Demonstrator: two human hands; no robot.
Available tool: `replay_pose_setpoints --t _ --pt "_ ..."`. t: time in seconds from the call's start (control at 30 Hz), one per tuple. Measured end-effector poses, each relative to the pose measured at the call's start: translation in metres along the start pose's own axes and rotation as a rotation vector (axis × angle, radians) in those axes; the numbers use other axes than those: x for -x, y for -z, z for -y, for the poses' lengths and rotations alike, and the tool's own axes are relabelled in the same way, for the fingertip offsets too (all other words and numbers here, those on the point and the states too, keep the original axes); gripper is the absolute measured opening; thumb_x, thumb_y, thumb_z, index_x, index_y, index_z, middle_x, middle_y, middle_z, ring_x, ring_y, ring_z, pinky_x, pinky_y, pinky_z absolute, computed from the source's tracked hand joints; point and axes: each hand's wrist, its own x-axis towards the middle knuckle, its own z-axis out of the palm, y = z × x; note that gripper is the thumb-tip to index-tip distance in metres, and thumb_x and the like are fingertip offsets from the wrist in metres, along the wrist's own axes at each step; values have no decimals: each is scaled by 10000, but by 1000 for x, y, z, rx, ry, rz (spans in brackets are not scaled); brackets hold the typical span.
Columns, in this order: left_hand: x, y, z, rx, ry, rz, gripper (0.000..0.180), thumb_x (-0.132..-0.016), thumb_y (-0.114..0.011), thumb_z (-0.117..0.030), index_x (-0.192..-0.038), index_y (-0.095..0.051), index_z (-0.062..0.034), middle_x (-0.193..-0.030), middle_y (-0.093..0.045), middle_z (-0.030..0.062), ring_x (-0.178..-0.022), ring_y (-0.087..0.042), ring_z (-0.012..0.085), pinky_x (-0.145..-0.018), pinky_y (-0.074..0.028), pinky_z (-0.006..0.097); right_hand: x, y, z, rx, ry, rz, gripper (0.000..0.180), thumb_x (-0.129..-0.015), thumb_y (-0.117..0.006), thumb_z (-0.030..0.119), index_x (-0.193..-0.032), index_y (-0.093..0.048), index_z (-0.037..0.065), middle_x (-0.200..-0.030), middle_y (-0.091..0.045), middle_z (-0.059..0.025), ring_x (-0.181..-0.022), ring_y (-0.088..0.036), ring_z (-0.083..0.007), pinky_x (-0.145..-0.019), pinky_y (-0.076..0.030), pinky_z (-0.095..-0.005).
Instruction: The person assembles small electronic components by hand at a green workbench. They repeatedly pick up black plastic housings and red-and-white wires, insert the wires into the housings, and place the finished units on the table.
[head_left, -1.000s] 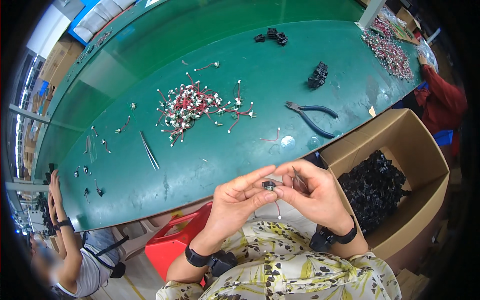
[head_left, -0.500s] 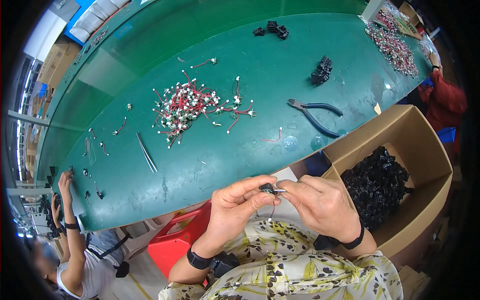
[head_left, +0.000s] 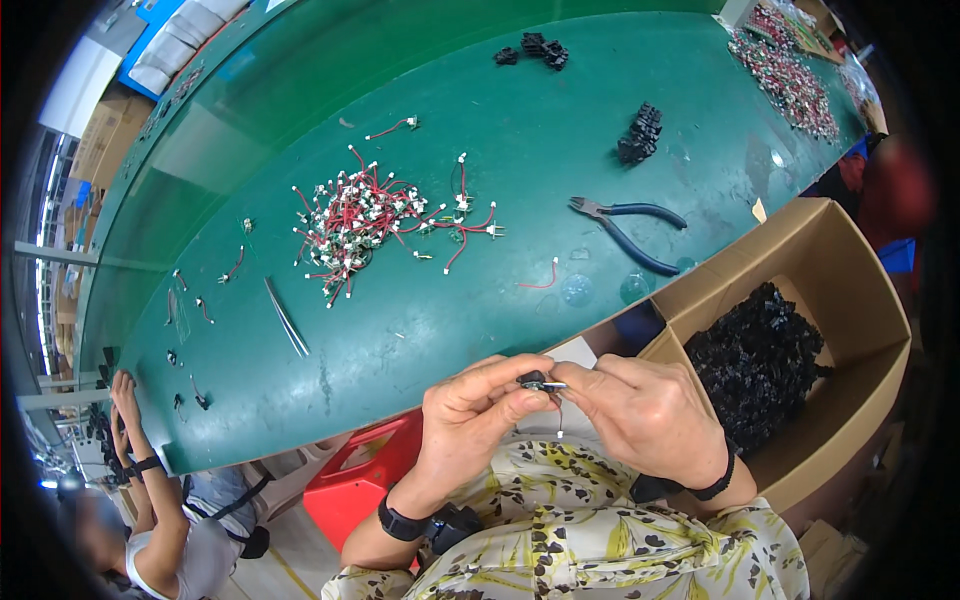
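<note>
My left hand [head_left: 472,412] pinches a small black connector housing [head_left: 532,379] between thumb and forefinger, just below the near edge of the green table [head_left: 420,330]. My right hand [head_left: 650,410] meets it from the right and holds a thin wire [head_left: 558,410] with a white tip that hangs down from the housing. Both hands hover over my lap, close to my patterned shirt. A heap of red wires with white plugs [head_left: 365,220] lies in the middle of the table, beyond my hands.
Blue-handled cutters [head_left: 625,225] and tweezers [head_left: 287,318] lie on the table. A cardboard box [head_left: 850,300] full of black housings [head_left: 765,360] stands at my right. Small black parts [head_left: 640,135] sit farther back. A red bin [head_left: 365,480] is below; another person [head_left: 150,520] sits at lower left.
My hands have dropped slightly toward my lap and closed in on the black housing; the right fingers now press the wire in from the side.
</note>
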Motion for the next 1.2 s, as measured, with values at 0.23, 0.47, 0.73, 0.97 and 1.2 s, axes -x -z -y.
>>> replay_pose_setpoints --t 0.23,0.47,0.73,0.97,1.2 --pt "-2 1 -2 -2 -20 50 276 -889 -639 36 -1165 -642 37 -1038 -650 107 -934 -660 154 -824 -556 259 1 -5 -1 -65 -14 -21 329 -748 -655 -6 -1076 -654 7 -672 -538 -71 -566 -599 -223 -503 -489 -334" --pt "3 -1 6 -138 -81 -37 271 -880 -658 21 -1151 -653 24 -1028 -650 94 -887 -647 131 -797 -543 245 6 -26 0 -304 -96 -126 262 -848 -651 14 -1108 -638 -17 -754 -637 -122 -640 -640 -259 -547 -518 -355" --pt "5 -8 0 -9 -86 -193 274 -848 -668 81 -1119 -640 48 -1014 -648 117 -922 -660 179 -805 -558 284 -1 -9 -4 -329 -104 -13 267 -864 -660 58 -1116 -613 -16 -843 -665 -155 -704 -655 -311 -619 -534 -387" --pt "8 9 3 -243 -189 -51 308 -804 -702 94 -1104 -653 45 -1040 -648 135 -936 -658 182 -814 -565 283 -3 -6 0 -343 -90 74 216 -894 -634 117 -1074 -597 5 -883 -669 -165 -752 -669 -330 -629 -536 -397" --pt "10 13 0 -325 -205 -34 300 -790 -715 92 -1082 -675 38 -1050 -649 146 -928 -659 192 -808 -574 289 -5 -6 2 -277 -84 101 185 -899 -621 123 -1050 -607 17 -863 -671 -155 -725 -667 -326 -604 -531 -397"
